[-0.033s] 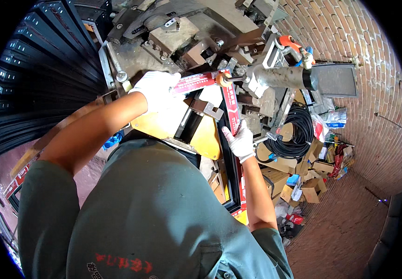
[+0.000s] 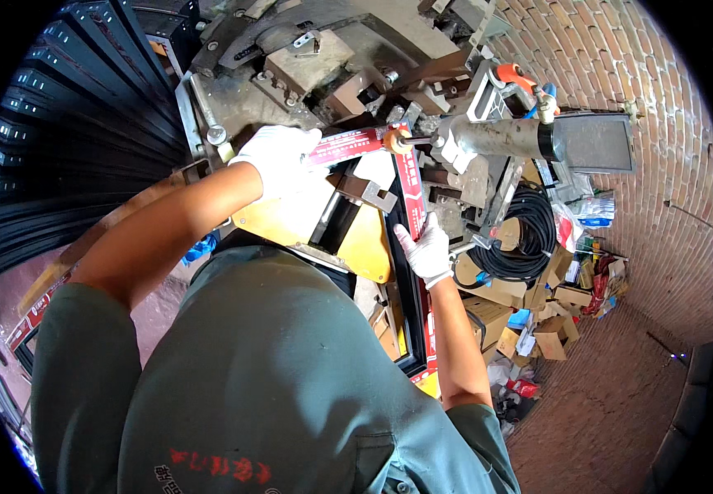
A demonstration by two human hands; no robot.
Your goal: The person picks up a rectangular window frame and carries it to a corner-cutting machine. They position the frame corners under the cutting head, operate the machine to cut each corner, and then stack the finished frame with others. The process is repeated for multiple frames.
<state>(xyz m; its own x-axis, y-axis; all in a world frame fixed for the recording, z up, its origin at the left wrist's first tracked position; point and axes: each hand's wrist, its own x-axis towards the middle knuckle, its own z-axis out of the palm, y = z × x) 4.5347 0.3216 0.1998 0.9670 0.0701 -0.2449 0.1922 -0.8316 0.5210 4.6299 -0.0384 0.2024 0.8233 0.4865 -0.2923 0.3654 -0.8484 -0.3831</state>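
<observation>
A black window-type frame covered with red printed film [image 2: 411, 193] lies with its far right corner against a machine. My left hand [image 2: 278, 160], in a white glove, is closed on the far bar of this frame. Lower down, my right hand [image 2: 426, 253], also gloved, grips the right side bar, thumb on the inner edge and fingers outside. An amber-coloured rod tip [image 2: 397, 141] from a metal cylinder [image 2: 496, 137] meets the frame's corner. Inside the frame are a slotted metal block [image 2: 366, 194] and a yellow plate [image 2: 364, 251].
Worn steel machine blocks [image 2: 311, 58] lie beyond the frame. Dark metal profiles [image 2: 84, 99] are stacked at left. On the right are an orange-handled part [image 2: 514, 76], a coil of black cable [image 2: 525, 235], cardboard boxes [image 2: 556, 333] and a brick wall [image 2: 620, 66].
</observation>
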